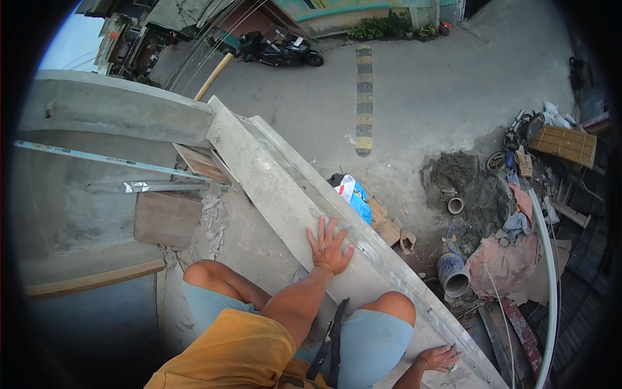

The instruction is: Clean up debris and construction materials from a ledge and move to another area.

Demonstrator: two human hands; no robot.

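My left hand (329, 245) lies palm down, fingers spread, on the flat top of a concrete parapet (277, 194). Farther down the same wall, at the lower right, my right hand (440, 359) rests with its fingers toward the outer ledge. A small pale spot shows under those fingers; I cannot tell what it is. My knees, in light blue shorts (376, 343), are bent, one on each side of my left forearm. A dark strap (333, 335) hangs between them.
Beyond the parapet is a drop to a street with a speed bump (364, 99) and a motorcycle (282, 48). Below right lie wet mortar (457, 194), a bucket (453, 275) and a pale pipe (548, 272). Tiles (167, 217) and a long blue level or straightedge (102, 158) lie left.
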